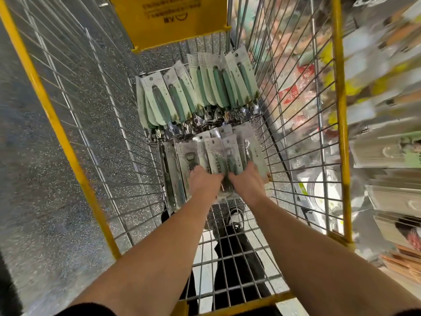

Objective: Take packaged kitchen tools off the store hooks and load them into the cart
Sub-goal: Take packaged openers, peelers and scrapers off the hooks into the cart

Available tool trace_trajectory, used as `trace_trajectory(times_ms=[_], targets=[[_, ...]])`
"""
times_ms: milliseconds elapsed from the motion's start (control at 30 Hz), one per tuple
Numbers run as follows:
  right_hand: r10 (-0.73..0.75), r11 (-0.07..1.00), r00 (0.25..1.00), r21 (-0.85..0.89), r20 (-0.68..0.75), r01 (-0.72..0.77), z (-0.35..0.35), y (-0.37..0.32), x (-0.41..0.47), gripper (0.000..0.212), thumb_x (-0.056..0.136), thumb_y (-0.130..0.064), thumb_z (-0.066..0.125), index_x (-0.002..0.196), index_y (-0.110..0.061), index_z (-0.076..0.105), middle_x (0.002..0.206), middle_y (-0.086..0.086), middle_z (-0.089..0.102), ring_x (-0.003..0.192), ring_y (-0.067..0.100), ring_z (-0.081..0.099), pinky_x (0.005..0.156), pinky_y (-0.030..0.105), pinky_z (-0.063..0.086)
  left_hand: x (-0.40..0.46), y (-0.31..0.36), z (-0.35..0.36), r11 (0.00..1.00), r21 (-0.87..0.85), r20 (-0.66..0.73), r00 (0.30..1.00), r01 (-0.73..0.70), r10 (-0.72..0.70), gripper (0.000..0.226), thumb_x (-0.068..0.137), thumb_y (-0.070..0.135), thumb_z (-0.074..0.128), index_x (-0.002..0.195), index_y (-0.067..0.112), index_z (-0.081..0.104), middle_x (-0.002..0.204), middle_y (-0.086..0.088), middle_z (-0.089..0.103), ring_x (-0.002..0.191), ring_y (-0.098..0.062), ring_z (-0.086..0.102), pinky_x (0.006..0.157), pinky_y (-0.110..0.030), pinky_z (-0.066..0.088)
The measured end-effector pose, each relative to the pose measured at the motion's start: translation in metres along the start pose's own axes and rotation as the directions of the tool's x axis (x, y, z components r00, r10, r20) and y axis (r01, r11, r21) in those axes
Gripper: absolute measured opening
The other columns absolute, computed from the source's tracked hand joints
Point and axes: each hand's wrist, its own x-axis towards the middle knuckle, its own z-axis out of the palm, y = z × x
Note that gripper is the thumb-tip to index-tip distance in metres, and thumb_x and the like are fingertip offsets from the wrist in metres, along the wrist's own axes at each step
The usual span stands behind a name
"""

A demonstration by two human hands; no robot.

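Head view: both hands (206,181) grip packaged tools (218,153), long axes pointing away.

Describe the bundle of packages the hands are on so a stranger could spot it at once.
Look down into the yellow-framed wire cart. Two groups of packaged tools lie on its floor; take the nearer bundle, under the left hand and right hand. Unlike the far row of pale green cards, its cards are grey.
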Motion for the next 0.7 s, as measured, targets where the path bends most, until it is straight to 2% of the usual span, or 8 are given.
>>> trace_trajectory(times_ms=[67,100,200,333,433,500,567,700], targets=[[-0.01,1.0,0.999,0.015,0.03,0.01,-0.002,0.0,-0.002,0.07,0.093,-0.024,0.068,0.148,-0.019,0.027,0.097,0.003,0.055,0.073,0.013,0.063,0.046,0.02,0.045,-0.004,0.001,-0.001,0.995,-0.099,0.047,0.999,0.004,0.0,0.048,0.089,0.029,0.075,0.116,0.011,0.04,0.082,0.0,0.049,0.064,-0.013,0.052,0.037,-0.02,0.042],[0.0,1.0,0.999,0.026,0.044,-0.001,-0.003,-0.001,-0.002,0.07,0.092,-0.023,0.069,0.148,-0.018,0.027,0.096,0.004,0.054,0.073,0.015,0.064,0.047,0.022,0.048,-0.005,0.0,-0.001,0.992,-0.126,0.051,0.999,-0.011,0.017,0.047,0.09,0.026,0.074,0.117,0.011,0.039,0.081,-0.001,0.05,0.064,-0.012,0.051,0.038,-0.021,0.04],[0.02,0.998,0.998,0.058,0.067,-0.024,-0.013,-0.001,-0.011,0.067,0.089,-0.028,0.073,0.143,-0.018,0.034,0.105,0.009,0.058,0.069,0.015,0.066,0.045,0.021,0.049,-0.012,0.0,-0.006,0.981,-0.189,0.096,0.994,-0.034,0.053,0.05,0.087,0.02,0.077,0.116,0.012,0.037,0.085,-0.002,0.052,0.072,-0.014,0.055,0.053,-0.026,0.048],[-0.054,0.99,0.993,0.138,0.102,0.04,-0.037,0.004,-0.039,0.06,0.088,-0.031,0.074,0.136,-0.017,0.039,0.103,0.006,0.056,0.068,0.014,0.063,0.038,0.016,0.045,-0.046,0.002,-0.03,0.943,-0.325,0.187,0.972,-0.073,0.14,0.075,0.066,0.032,0.091,0.123,0.01,0.047,0.113,-0.011,0.063,0.103,-0.033,0.064,0.088,-0.054,0.056],[-0.149,0.957,0.981,0.267,0.127,0.111,-0.068,0.004,-0.074,0.049,0.088,-0.023,0.073,0.125,-0.016,0.041,0.115,0.005,0.058,0.08,0.014,0.063,0.051,0.024,0.054,-0.075,-0.001,-0.051,0.903,-0.426,0.276,0.944,-0.049,0.182,0.089,0.048,0.038,0.097,0.122,0.022,0.05,0.119,-0.01,0.065,0.109,-0.038,0.065,0.085,-0.059,0.057],[-0.215,0.93,0.968,0.328,0.13,0.163,-0.091,0.006,-0.097,0.059,0.088,-0.024,0.073,0.136,-0.013,0.039,0.119,0.001,0.056,0.092,0.018,0.061,0.082,0.032,0.056,-0.11,0.006,-0.072,0.881,-0.471,0.338,0.914,-0.043,0.225,0.073,0.061,0.03,0.092,0.12,0.029,0.049,0.117,-0.007,0.069,0.104,-0.035,0.07,0.082,-0.058,0.058],[-0.281,0.909,0.95,0.355,0.139,0.217,-0.112,0.008,-0.121,0.064,0.09,-0.028,0.07,0.142,-0.013,0.037,0.119,-0.001,0.055,0.1,0.02,0.057,0.097,0.035,0.047,-0.146,0.012,-0.088,0.842,-0.537,0.363,0.887,-0.052,0.286,0.046,0.08,0.008,0.076,0.113,0.024,0.05,0.104,-0.008,0.073,0.087,-0.028,0.076,0.071,-0.052,0.061],[-0.339,0.853,0.93,0.464,0.142,0.24,-0.148,0.019,-0.17,0.07,0.066,-0.044,0.076,0.127,-0.023,0.051,0.114,0.006,0.068,0.101,0.031,0.067,0.093,0.056,0.054,-0.211,0.014,-0.101,0.798,-0.595,0.371,0.845,-0.102,0.385,0.036,0.089,-0.002,0.061,0.117,0.019,0.055,0.082,0.0,0.077,0.071,-0.016,0.075,0.056,-0.038,0.059]])
